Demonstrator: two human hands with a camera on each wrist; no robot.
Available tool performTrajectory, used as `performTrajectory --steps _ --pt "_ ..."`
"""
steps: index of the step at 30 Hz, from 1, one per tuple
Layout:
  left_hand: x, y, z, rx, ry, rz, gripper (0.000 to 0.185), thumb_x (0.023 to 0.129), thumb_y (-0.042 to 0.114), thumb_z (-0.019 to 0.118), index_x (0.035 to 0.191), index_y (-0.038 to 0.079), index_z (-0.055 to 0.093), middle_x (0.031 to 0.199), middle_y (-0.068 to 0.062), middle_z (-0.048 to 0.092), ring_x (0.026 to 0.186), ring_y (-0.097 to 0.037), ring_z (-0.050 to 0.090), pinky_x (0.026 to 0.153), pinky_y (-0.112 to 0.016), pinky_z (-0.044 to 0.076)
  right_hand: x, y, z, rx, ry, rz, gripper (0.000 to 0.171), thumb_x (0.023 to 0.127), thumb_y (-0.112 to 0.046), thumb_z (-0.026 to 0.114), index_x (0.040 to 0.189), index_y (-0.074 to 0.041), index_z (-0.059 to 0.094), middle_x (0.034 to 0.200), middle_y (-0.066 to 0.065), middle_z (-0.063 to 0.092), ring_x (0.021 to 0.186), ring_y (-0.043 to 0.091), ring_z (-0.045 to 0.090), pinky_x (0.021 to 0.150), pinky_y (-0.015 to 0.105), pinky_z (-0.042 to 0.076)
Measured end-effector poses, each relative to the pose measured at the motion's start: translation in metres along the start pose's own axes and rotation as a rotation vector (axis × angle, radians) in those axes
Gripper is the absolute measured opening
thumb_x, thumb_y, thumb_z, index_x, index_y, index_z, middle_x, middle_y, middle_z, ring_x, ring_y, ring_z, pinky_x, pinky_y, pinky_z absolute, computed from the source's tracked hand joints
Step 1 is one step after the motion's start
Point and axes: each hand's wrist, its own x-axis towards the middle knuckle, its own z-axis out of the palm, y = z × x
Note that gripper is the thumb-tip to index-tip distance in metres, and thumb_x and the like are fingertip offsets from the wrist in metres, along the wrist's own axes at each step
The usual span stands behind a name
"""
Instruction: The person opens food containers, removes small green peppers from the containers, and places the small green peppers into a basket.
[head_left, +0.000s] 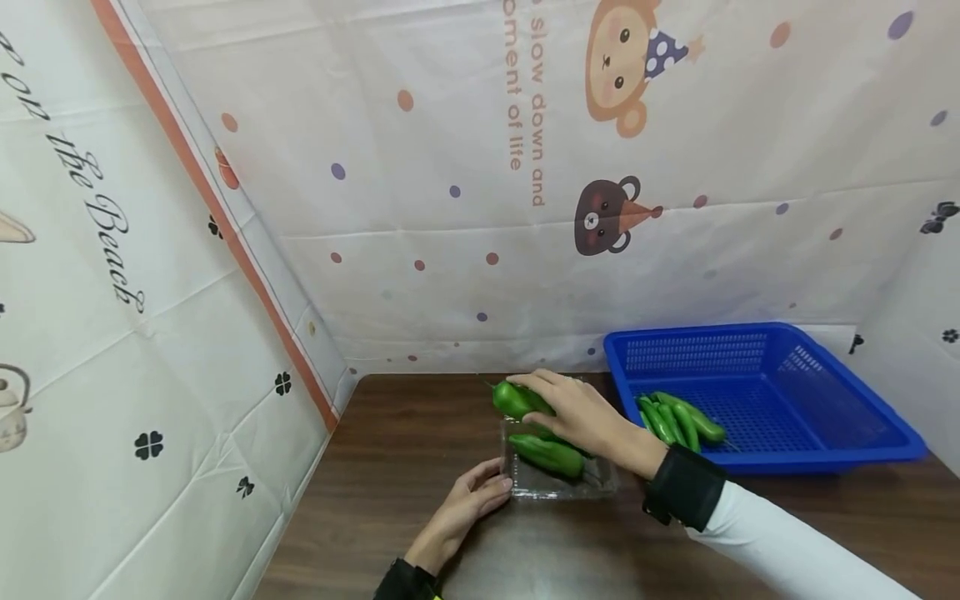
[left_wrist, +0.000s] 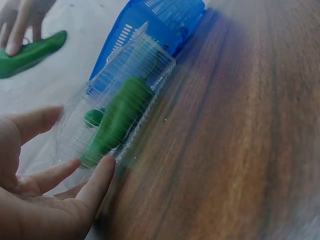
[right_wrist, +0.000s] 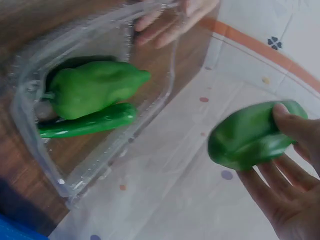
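A clear plastic tray lies on the brown table with two green peppers in it. My right hand holds another green pepper just above the tray's far edge, fingers curled round it. My left hand rests against the tray's near left edge, fingers straight and touching its side.
A blue plastic basket stands at the right of the table with several green peppers in its left part. Patterned cloth walls close in the back and left. Bare wood lies left of the tray.
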Motion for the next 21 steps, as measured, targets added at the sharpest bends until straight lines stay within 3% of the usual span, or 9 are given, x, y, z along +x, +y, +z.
performTrajectory --steps 4,11,21 --pt "-0.001 -0.001 0.001 -0.007 0.003 0.015 0.071 0.1 0.024 0.066 0.156 -0.006 0.033 0.157 -0.03 0.038 0.136 -0.028 0.054 0.11 -0.034 0.053 0.003 -0.008 -0.005 -0.003 0.093 0.021 0.06 0.089 -0.019 0.081 0.144 -0.013 0.057 0.126 0.008 0.068 0.095 0.018 0.072 0.072 0.028 0.061" --pt "-0.001 -0.002 -0.001 -0.026 0.006 0.015 0.074 0.099 0.025 0.069 0.155 -0.005 0.034 0.157 -0.029 0.038 0.135 -0.025 0.054 0.11 -0.034 0.053 0.008 -0.012 -0.018 0.016 0.279 0.028 0.06 0.088 -0.018 0.082 0.143 -0.013 0.059 0.125 0.012 0.069 0.101 0.024 0.073 0.079 0.035 0.064" --pt "-0.003 -0.002 0.001 -0.027 0.012 0.007 0.072 0.099 0.025 0.069 0.156 -0.005 0.034 0.158 -0.027 0.037 0.139 -0.027 0.05 0.114 -0.036 0.05 0.017 0.001 -0.049 0.044 0.43 0.039 0.06 0.085 -0.011 0.084 0.14 -0.006 0.06 0.122 0.016 0.068 0.099 0.027 0.07 0.075 0.037 0.064"
